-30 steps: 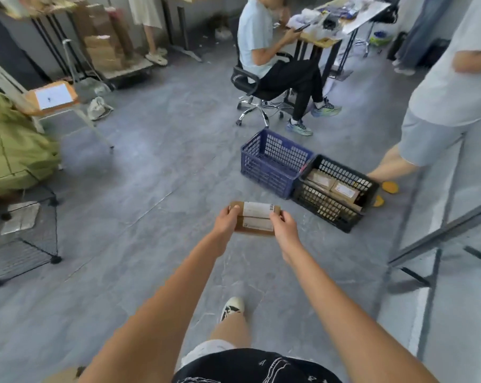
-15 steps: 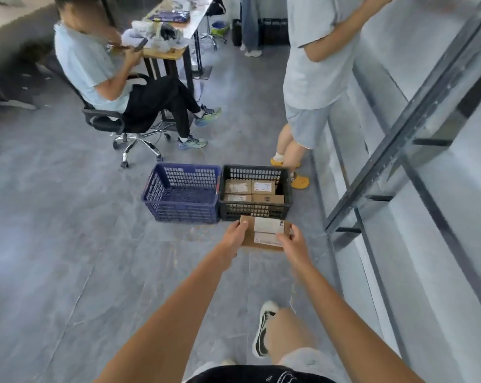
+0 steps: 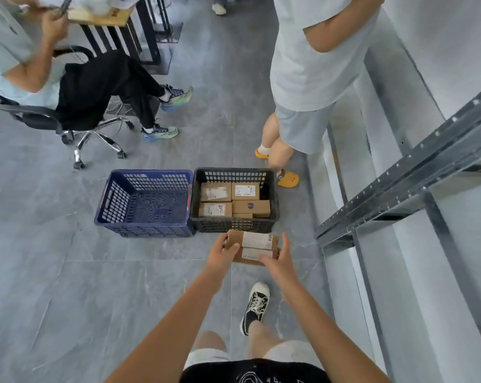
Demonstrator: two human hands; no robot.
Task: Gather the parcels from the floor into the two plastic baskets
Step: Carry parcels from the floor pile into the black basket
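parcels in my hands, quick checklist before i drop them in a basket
1. Grip: left hand and right hand hold the stacked parcels from either side: ok.
2. Stack: two boxes, upper one sitting square on the lower: ok.
3. Room in the black basket: cardboard boxes cover most of its floor in one layer, depth left above them cannot tell.
4. Room in the blue basket: nothing inside it: ok.
5. Position: parcels are short of the black basket's near wall, not yet over either one: not ok.
6. Path: standing person's yellow shoe sits close to the black basket's far right corner: ok for now.
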